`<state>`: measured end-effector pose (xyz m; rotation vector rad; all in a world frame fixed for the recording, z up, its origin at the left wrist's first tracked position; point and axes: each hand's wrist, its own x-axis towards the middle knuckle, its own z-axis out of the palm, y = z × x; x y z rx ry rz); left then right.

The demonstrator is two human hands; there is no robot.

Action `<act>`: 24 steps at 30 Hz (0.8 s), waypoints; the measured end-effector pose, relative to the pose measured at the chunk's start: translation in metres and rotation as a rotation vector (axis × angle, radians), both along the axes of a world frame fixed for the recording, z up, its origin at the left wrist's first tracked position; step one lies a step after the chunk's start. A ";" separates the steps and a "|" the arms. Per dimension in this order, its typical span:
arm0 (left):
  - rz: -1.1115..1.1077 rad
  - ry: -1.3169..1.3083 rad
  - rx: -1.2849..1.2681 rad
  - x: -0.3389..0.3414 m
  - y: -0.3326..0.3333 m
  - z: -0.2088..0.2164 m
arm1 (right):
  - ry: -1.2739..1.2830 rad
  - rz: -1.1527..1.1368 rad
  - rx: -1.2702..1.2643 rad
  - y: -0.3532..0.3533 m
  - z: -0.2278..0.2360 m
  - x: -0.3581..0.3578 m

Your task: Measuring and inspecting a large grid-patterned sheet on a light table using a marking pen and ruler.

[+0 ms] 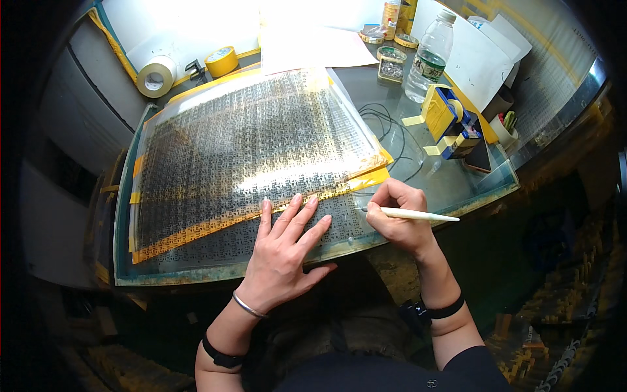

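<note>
A stack of clear film sheets, covered in dense rows of small dark marks and edged with yellow tape, lies on the glass-topped table. My left hand rests with fingers spread on the near edge of the stack, over another patterned film beneath. To the right, my right hand is closed in a pinch around a slim white pen-like tool. Its dark tip points left, close to the right end of the lower film. Whether the tip touches the film I cannot tell.
A yellow tape dispenser and a clear plastic bottle stand at the right, near a thin black cable. Tape rolls lie at the back left. A small tub of bits sits at the back. The table's green edge runs close in front.
</note>
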<state>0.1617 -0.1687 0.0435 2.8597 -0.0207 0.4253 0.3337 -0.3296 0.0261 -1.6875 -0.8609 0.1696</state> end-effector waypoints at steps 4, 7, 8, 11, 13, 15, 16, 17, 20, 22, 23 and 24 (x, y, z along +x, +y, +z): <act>0.000 0.001 -0.002 0.000 0.000 0.000 | -0.071 0.018 -0.028 0.000 0.003 0.001; -0.001 0.003 -0.002 0.000 0.000 0.000 | 0.016 0.037 -0.010 -0.001 0.002 0.001; -0.002 0.003 -0.002 0.000 0.001 0.000 | 0.007 0.030 -0.012 -0.001 0.002 0.001; 0.003 -0.008 -0.009 0.000 0.001 0.000 | 0.028 0.046 -0.023 -0.001 0.002 0.001; -0.024 -0.015 -0.026 -0.003 0.005 0.002 | 0.101 0.102 -0.033 -0.004 0.004 0.005; -0.040 -0.021 -0.050 -0.009 0.011 0.003 | 0.351 0.132 0.032 -0.006 0.009 0.007; -0.043 -0.023 -0.065 -0.013 0.014 0.003 | 0.478 0.147 0.064 -0.006 0.011 0.007; -0.046 -0.026 -0.081 -0.015 0.017 0.003 | 0.471 0.153 0.043 -0.005 0.015 0.006; -0.027 -0.033 -0.086 -0.020 0.020 0.001 | 0.364 0.198 -0.023 -0.001 0.014 0.001; -0.022 -0.041 -0.079 -0.020 0.020 0.001 | 0.154 0.233 -0.075 -0.003 0.008 0.004; -0.016 -0.043 -0.070 -0.019 0.019 0.001 | 0.143 0.236 -0.080 -0.003 0.006 0.004; -0.011 -0.045 -0.064 -0.018 0.018 0.001 | 0.131 0.237 -0.086 -0.003 0.005 0.004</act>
